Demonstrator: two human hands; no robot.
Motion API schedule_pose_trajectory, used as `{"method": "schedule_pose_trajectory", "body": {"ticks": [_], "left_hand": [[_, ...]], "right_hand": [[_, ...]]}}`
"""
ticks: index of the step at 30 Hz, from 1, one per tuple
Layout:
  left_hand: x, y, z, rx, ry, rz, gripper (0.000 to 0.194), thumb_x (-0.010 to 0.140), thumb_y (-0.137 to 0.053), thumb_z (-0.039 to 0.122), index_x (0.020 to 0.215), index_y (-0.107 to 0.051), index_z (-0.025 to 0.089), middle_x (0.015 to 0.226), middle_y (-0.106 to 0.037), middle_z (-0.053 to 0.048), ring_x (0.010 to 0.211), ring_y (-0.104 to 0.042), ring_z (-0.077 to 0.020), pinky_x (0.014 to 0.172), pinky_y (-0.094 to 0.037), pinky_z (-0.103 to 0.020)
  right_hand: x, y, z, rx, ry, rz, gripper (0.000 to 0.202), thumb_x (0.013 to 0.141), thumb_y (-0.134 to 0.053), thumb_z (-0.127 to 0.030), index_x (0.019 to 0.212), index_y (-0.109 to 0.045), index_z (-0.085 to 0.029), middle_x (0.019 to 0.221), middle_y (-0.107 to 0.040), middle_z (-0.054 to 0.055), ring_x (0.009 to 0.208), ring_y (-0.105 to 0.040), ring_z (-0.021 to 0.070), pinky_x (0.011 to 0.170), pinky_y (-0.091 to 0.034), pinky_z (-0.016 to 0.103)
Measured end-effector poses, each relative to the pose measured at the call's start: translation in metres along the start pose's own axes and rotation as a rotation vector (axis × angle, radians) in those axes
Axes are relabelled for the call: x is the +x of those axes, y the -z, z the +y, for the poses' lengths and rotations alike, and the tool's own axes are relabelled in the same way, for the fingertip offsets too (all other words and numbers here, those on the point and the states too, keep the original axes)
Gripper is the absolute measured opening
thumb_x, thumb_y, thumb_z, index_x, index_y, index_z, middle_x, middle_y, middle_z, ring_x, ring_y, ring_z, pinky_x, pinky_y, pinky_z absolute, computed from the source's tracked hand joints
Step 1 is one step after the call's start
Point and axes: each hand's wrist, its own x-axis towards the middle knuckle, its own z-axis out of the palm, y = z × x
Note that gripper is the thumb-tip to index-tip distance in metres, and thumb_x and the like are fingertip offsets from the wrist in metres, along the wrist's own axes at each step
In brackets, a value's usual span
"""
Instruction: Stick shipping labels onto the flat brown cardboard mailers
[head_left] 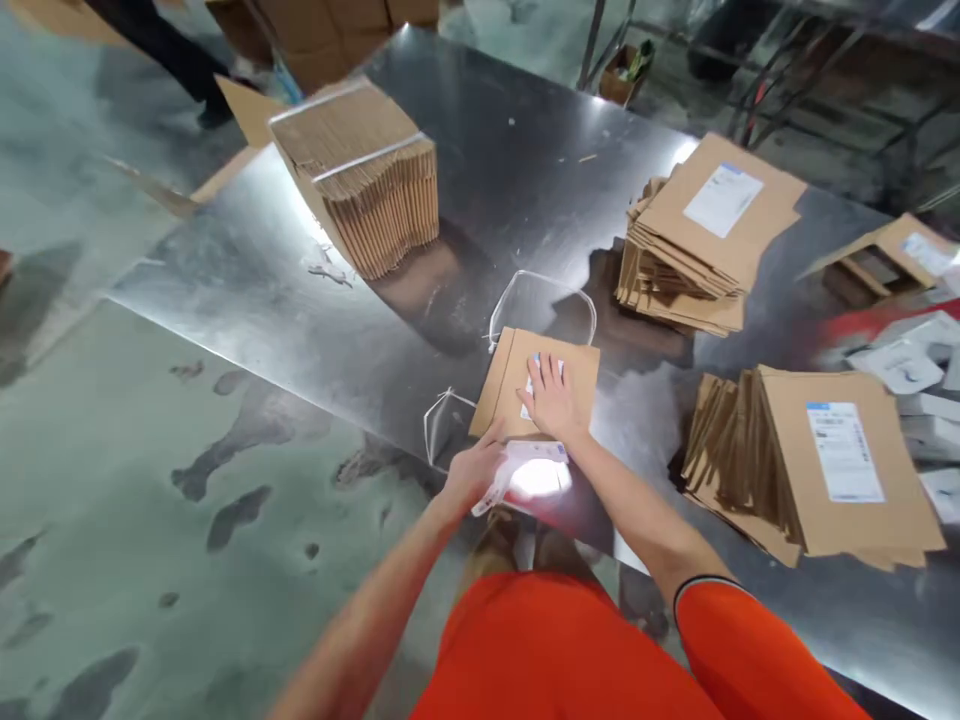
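Note:
A flat brown cardboard piece [495, 385] lies on the metal table close to my body. My right hand [553, 400] rests on it with fingers spread, pressing over a white label [531, 385] that it partly covers. At the lower left corner is my left hand [476, 470], its fingers bent and touching the cardboard edge. A glossy, whitish label backing sheet [517, 465] runs out from under the left hand's grip, curling at the table's edge. Loose white straps [544, 275] loop on the table behind and beside the cardboard.
On the metal table [517, 140] stands a strapped cardboard bundle [375, 180] at back left. Two stacks of labelled cardboard, a farther stack [690, 240] and a nearer stack [832, 470], sit to the right. White packages [900, 360] lie at far right. A person's leg [165, 50] shows at top left.

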Motion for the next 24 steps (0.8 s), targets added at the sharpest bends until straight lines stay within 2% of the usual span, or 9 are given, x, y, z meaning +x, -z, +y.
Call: {"method": "schedule_pose_trajectory", "body": {"ticks": [4, 6, 9, 12, 14, 16, 18, 20, 24], "left_hand": [[0.004, -0.011, -0.001, 0.281, -0.040, -0.035, 0.027, 0.096, -0.042, 0.024, 0.094, -0.068, 0.015, 0.142, -0.055, -0.021, 0.081, -0.072, -0.0275, 0.068, -0.050, -0.036], [0.000, -0.012, -0.002, 0.316, -0.044, -0.038, 0.028, 0.096, -0.041, 0.025, 0.096, -0.067, 0.015, 0.145, -0.052, -0.022, 0.080, -0.072, -0.0272, 0.069, -0.050, -0.037], [-0.003, -0.011, -0.001, 0.247, -0.032, -0.044, 0.024, 0.094, -0.044, 0.024, 0.090, -0.067, 0.018, 0.150, -0.047, -0.016, 0.084, -0.073, -0.0261, 0.075, -0.051, -0.037], [-0.006, -0.013, 0.002, 0.055, -0.064, -0.042, 0.022, 0.090, -0.049, 0.024, 0.077, -0.065, 0.020, 0.153, -0.046, -0.007, 0.102, -0.069, -0.0244, 0.084, -0.052, -0.034], [-0.009, -0.016, 0.004, -0.188, -0.044, -0.034, 0.019, 0.086, -0.054, 0.032, 0.077, -0.067, 0.021, 0.148, -0.053, -0.007, 0.107, -0.067, -0.0244, 0.081, -0.055, -0.031], [-0.013, -0.019, 0.007, -0.494, 0.051, -0.037, 0.027, 0.079, -0.061, 0.043, 0.086, -0.070, 0.019, 0.133, -0.065, -0.010, 0.096, -0.069, -0.0253, 0.071, -0.058, -0.033], [-0.018, -0.018, 0.011, -0.671, 0.153, -0.041, 0.042, 0.071, -0.068, 0.053, 0.094, -0.071, 0.017, 0.109, -0.075, -0.009, 0.079, -0.069, -0.0243, 0.065, -0.059, -0.035], [-0.025, -0.016, 0.018, -0.688, 0.189, -0.023, 0.047, 0.064, -0.074, 0.056, 0.091, -0.073, 0.017, 0.090, -0.077, -0.006, 0.074, -0.069, -0.0240, 0.068, -0.059, -0.036], [-0.043, -0.019, 0.041, -0.650, 0.197, -0.038, 0.046, 0.057, -0.078, 0.059, 0.083, -0.076, 0.021, 0.077, -0.076, -0.001, 0.073, -0.069, -0.0242, 0.067, -0.058, -0.034]], "right_hand": [[-0.035, 0.013, -0.003, 0.160, 0.252, -0.187, 0.043, 0.095, -0.046, -0.034, 0.133, -0.054, -0.017, 0.147, -0.051, 0.011, 0.144, -0.032, 0.0291, 0.120, -0.016, 0.056], [-0.058, 0.021, 0.003, 0.256, 0.279, -0.211, 0.038, 0.095, -0.045, -0.034, 0.128, -0.058, -0.020, 0.141, -0.056, 0.009, 0.143, -0.035, 0.0262, 0.121, -0.020, 0.052], [-0.084, 0.032, 0.024, 0.348, -0.152, 0.031, 0.038, 0.093, -0.045, -0.033, 0.127, -0.056, -0.020, 0.138, -0.057, 0.012, 0.135, -0.043, 0.0288, 0.113, -0.032, 0.051], [-0.095, 0.037, 0.039, 0.383, -0.603, 0.199, 0.040, 0.090, -0.046, -0.037, 0.121, -0.055, -0.014, 0.114, -0.066, 0.017, 0.109, -0.060, 0.0310, 0.092, -0.048, 0.048], [-0.096, 0.040, 0.037, 0.419, -0.661, 0.179, 0.037, 0.087, -0.048, -0.036, 0.115, -0.056, -0.013, 0.095, -0.070, 0.014, 0.087, -0.065, 0.0270, 0.077, -0.053, 0.040], [-0.098, 0.051, 0.034, 0.467, -0.665, 0.192, 0.033, 0.087, -0.049, -0.034, 0.113, -0.057, -0.015, 0.088, -0.070, 0.010, 0.078, -0.065, 0.0231, 0.070, -0.053, 0.034], [-0.108, 0.081, 0.038, 0.508, -0.635, 0.242, 0.036, 0.088, -0.048, -0.034, 0.119, -0.054, -0.017, 0.097, -0.071, 0.008, 0.084, -0.066, 0.0214, 0.073, -0.053, 0.032], [-0.134, 0.131, 0.061, 0.515, -0.585, 0.345, 0.039, 0.089, -0.048, -0.036, 0.124, -0.053, -0.018, 0.108, -0.070, 0.009, 0.092, -0.066, 0.0218, 0.079, -0.052, 0.033], [-0.223, 0.257, 0.156, 0.313, -0.566, 0.592, 0.045, 0.088, -0.052, -0.045, 0.124, -0.057, -0.019, 0.117, -0.069, 0.011, 0.100, -0.065, 0.0257, 0.086, -0.052, 0.040]]}}
